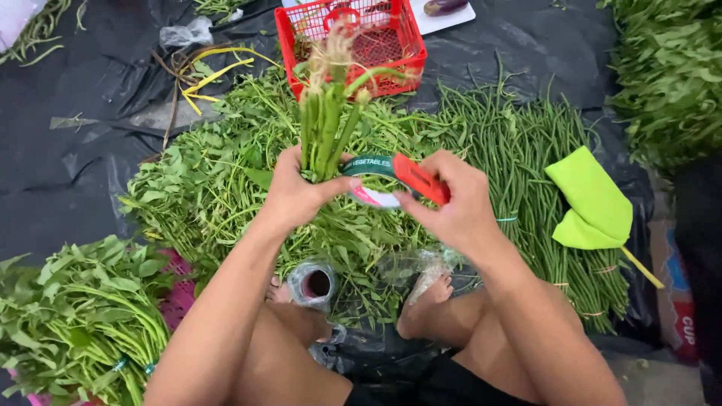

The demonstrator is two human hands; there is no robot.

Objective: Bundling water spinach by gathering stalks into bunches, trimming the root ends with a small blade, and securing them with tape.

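Left hand (295,192) grips a stem bunch (327,124); right hand (451,203) holds the tape dispenser (391,180) against it. Binding is underway; next, likely wrapping tape around.

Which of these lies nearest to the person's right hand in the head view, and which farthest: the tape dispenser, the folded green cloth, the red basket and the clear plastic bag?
1. Tape dispenser: held in the right hand.
2. Folded green cloth: to its right, on the long beans.
3. Red basket: up ahead, beyond the greens.
4. Clear plastic bag: far upper left, on the black sheet.
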